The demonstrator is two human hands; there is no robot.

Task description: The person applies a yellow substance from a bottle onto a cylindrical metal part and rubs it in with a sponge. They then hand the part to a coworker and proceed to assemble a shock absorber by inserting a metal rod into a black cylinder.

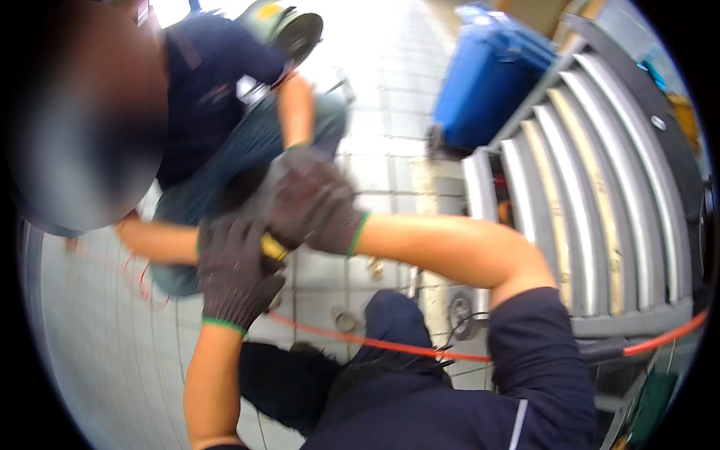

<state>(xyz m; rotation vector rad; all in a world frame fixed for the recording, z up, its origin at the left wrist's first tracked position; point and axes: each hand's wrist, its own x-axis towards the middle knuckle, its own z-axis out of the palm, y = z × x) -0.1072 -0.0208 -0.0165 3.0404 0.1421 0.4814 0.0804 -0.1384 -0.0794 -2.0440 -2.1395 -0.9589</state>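
Dark navy cloth shirt (450,420) on my torso, nearest. Left grip (236,266), in dark knitted glove with green cuff, and right grip (319,201), gloved alike, close together; small yellow blurred piece (273,247) between them. Cannot tell whether either grasps it. Co-worker (214,90) opposite; long red hose (390,344) crosses my legs.

Here in the middle, the dark-gloved left hand (238,274) sits left of the dark-gloved right hand (319,210), a small yellow piece (273,247) between them. Ahead and left, a crouching co-worker in navy top and jeans (214,90). Over right, the grey metal drawer cabinet (600,191); past its far end, the blue plastic wheeled bin (480,90) on pale square floor tiles (397,105). Nearer, a thin red hose (397,347) crosses below both hands.
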